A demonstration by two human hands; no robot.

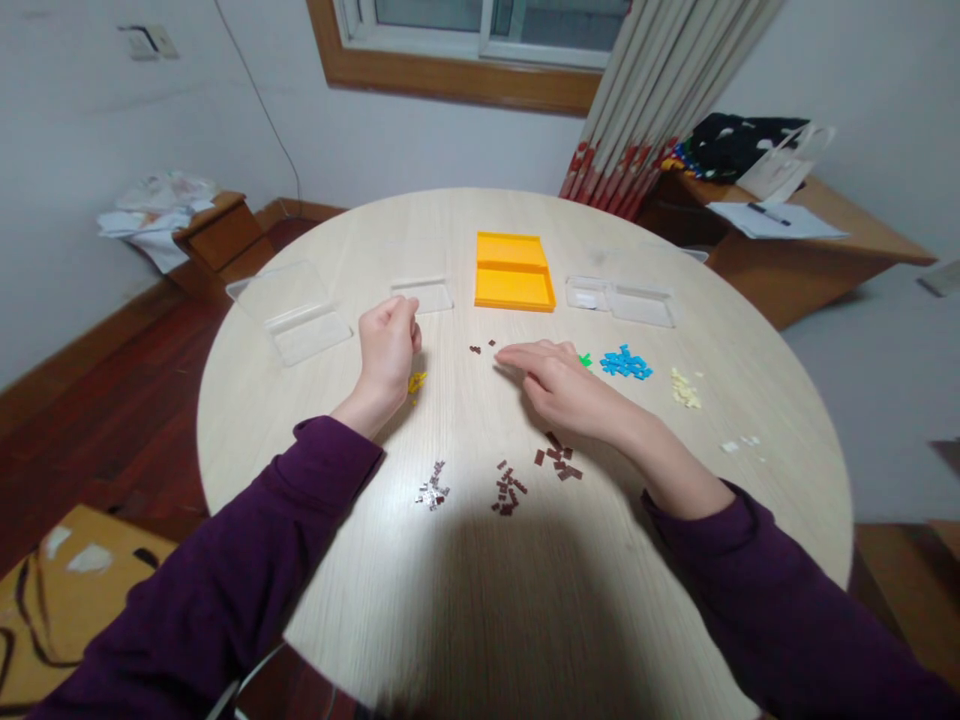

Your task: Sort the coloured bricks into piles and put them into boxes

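My left hand is curled into a fist above the table, left of centre; whatever it may hold is hidden. Small yellow pieces lie just beside and below it. My right hand reaches in from the right, palm down, fingers stretched out. Its fingertips come close to a few tiny brown pieces; whether they touch one I cannot tell. Green pieces show partly behind this hand. Nearer to me lie larger brown pieces, a pile of small brown pieces and shiny greyish pieces.
An orange box stands open at the back of the round table. Clear plastic boxes flank it: one left, one behind my fist, others right. Blue pieces, cream pieces and white pieces lie right.
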